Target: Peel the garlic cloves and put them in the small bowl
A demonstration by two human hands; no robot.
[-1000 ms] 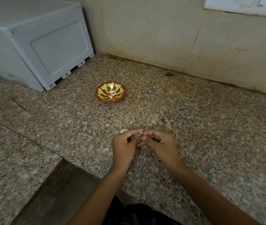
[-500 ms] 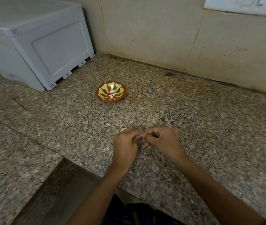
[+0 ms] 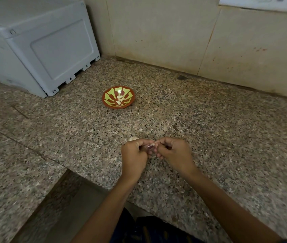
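Note:
A small red bowl with a yellow-green pattern stands on the granite counter, holding a few peeled garlic cloves. Closer to me, my left hand and my right hand meet fingertip to fingertip over the counter. Between them they pinch a small garlic clove with purplish skin, mostly hidden by the fingers. A pale piece of garlic lies on the counter just behind my left hand.
A large grey plastic box stands at the back left against the beige tiled wall. The granite counter drops to a cut-out edge at the front left. Small skin flakes lie near my hands.
Both hands have shifted slightly away from me and their fingers have worked around the clove. The bowl has not moved.

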